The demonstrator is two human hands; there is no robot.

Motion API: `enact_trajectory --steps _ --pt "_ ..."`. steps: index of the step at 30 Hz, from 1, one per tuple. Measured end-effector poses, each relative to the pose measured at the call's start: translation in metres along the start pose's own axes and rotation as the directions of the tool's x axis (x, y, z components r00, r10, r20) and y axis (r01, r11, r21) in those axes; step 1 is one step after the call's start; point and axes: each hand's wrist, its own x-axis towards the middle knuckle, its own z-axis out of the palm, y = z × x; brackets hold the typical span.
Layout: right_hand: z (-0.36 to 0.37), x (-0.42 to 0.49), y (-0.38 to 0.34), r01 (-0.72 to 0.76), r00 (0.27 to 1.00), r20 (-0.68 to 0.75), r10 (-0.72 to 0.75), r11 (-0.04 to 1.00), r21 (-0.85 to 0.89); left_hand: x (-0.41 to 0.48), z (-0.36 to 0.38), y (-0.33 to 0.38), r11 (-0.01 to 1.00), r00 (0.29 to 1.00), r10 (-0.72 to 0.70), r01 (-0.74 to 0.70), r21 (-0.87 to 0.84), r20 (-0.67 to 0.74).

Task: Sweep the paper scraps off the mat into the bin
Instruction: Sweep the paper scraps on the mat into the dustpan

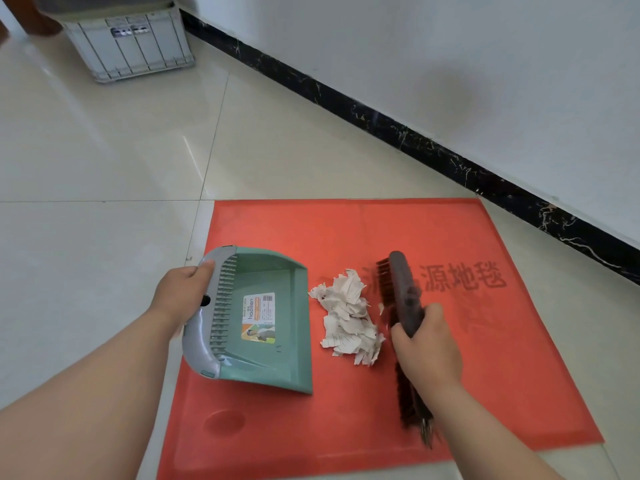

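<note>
The torn white paper scraps (348, 322) lie heaped on the red rubber mat (485, 358), none collected yet. The left hand (180, 299) grips the green plastic dustpan (270, 344) beside them; the right hand (427, 344) grips the brown-bristled brush (403, 289). The grey ribbed bin (131, 39) (well apart) awaits, I judge.

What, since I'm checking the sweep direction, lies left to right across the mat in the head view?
Across the mat: left hand → dustpan → paper scraps → brush; the right hand overlaps the brush.
</note>
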Motion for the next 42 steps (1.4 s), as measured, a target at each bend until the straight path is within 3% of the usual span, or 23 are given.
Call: enact_trajectory --steps 5,12,17,21,26,30,35,42 --pt "-0.004 0.024 0.004 -0.072 0.997 -0.016 0.072 0.996 -0.046 -0.005 0.0 0.003 1.0 1.0 -0.013 0.014 -0.013 0.025" --pt "0.036 0.004 -0.027 0.053 0.984 0.17 -0.059 0.998 0.044 -0.007 0.001 -0.002 0.999 0.999 -0.034 0.035 -0.025 0.024" --pt "0.018 0.004 -0.029 0.108 0.993 0.048 -0.11 0.993 0.04 -0.005 0.0 -0.004 0.999 0.999 -0.038 0.039 -0.009 0.027" --pt "0.002 0.02 -0.017 0.051 0.999 -0.013 -0.052 0.999 -0.015 -0.003 -0.001 -0.007 0.999 0.999 -0.044 0.045 -0.005 0.024" --pt "0.023 0.014 -0.016 -0.004 0.999 0.052 0.005 1.0 -0.019 0.0 -0.001 -0.011 0.999 0.999 -0.05 0.05 -0.005 0.013" --pt "0.05 -0.012 -0.04 0.055 0.982 0.179 -0.062 0.997 0.044 0.002 0.0 -0.014 1.0 1.0 -0.029 0.029 -0.002 0.004" --pt "0.064 -0.03 -0.058 0.074 0.968 0.227 -0.104 0.987 0.14 0.004 0.001 -0.017 0.999 0.999 -0.037 0.037 -0.013 -0.004" --pt "0.034 -0.027 -0.057 0.115 0.988 0.081 -0.132 0.975 0.189 0.004 0.0 -0.018 1.0 1.0 -0.024 0.024 -0.009 0.004"
